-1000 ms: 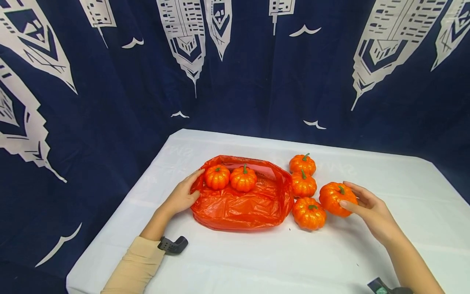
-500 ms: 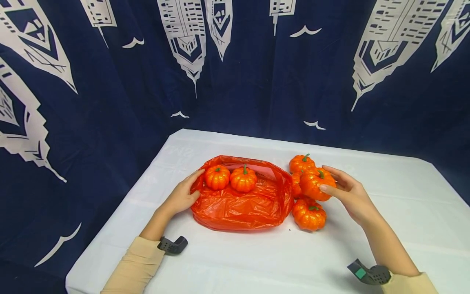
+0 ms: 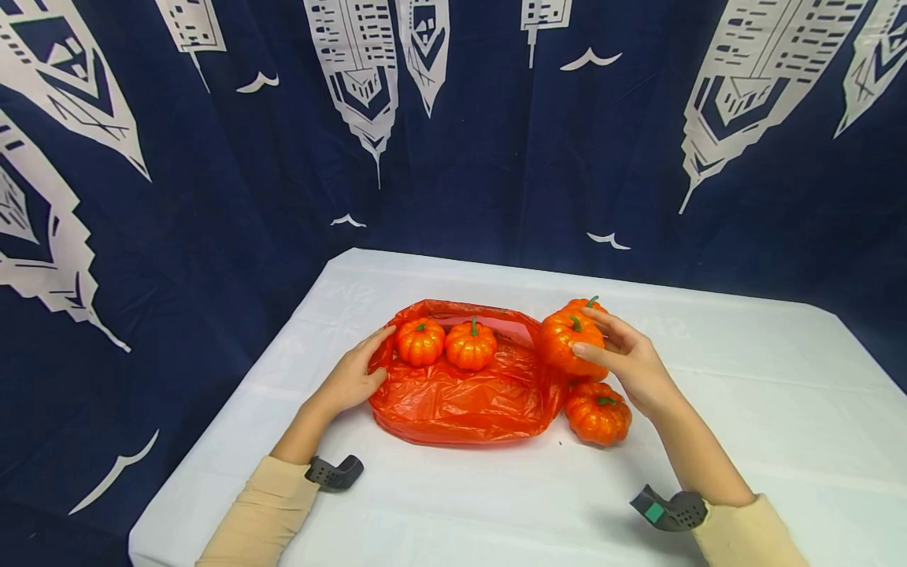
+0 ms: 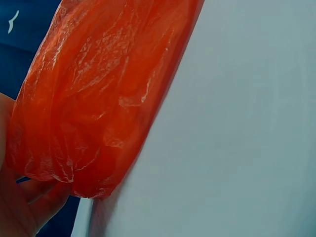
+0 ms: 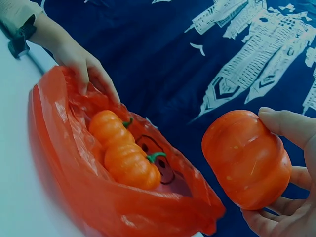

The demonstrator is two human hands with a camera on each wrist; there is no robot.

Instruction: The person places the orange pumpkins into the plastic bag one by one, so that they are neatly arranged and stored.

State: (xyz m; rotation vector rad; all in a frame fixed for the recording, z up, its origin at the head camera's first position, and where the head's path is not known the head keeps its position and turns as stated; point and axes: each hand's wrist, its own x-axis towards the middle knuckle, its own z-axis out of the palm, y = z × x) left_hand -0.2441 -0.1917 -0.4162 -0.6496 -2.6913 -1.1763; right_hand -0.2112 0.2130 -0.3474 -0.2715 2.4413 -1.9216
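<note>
Here, the front pumpkin stands beside the bag — its left end cupped in the left hand's bent fingers. The right hand grasps a held pumpkin. Filling looks partial: two pumpkins inside; held pumpkin, front pumpkin and — at least — rear pumpkin left. Beneath, white tablecloth; beyond, navy curtain, towers inverted.

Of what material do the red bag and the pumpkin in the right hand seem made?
Red bag: thin, glossy plastic film, judging by its crinkles and highlights. Pumpkin in the right hand: shiny coating, perhaps on plastic or foam; highlights show gloss only.
</note>
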